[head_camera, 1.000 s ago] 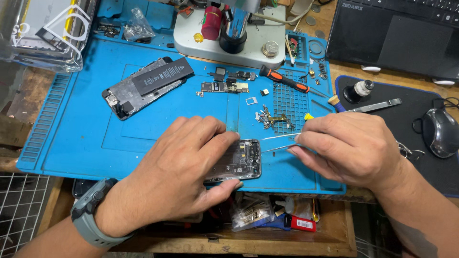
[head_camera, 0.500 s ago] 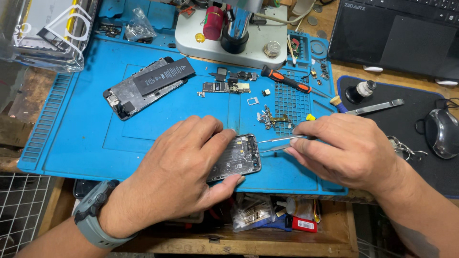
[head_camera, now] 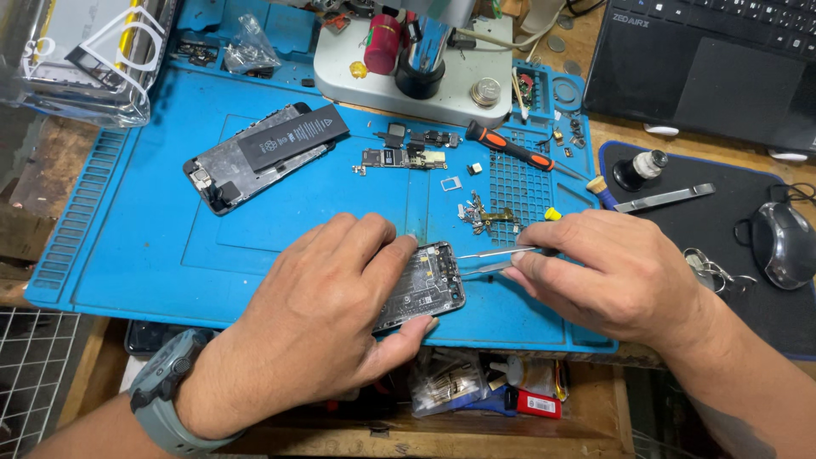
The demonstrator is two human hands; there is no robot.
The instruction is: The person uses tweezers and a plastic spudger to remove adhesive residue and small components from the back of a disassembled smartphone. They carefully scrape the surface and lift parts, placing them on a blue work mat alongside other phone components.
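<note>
My left hand [head_camera: 319, 323] presses down on an opened phone screen assembly [head_camera: 427, 280] lying on the blue repair mat [head_camera: 144, 255], its fingers covering the left part. My right hand [head_camera: 616, 276] pinches thin metal tweezers [head_camera: 493, 254] whose tips reach the assembly's right edge. A phone rear housing with a black battery [head_camera: 268, 153] lies on the mat to the upper left. A small logic board [head_camera: 399, 159] and loose small parts [head_camera: 484, 214] lie above the hands.
An orange-handled screwdriver [head_camera: 501, 146] lies on the mat's grid area. A microscope base [head_camera: 408, 81] stands at the back. A laptop [head_camera: 705, 59], a mouse [head_camera: 784, 244] and a metal pry tool [head_camera: 663, 198] are at the right. A wire grid [head_camera: 34, 374] sits lower left.
The view has shifted a little. My right hand and the tweezers have edged left toward the screen assembly; my left hand stays on it.
</note>
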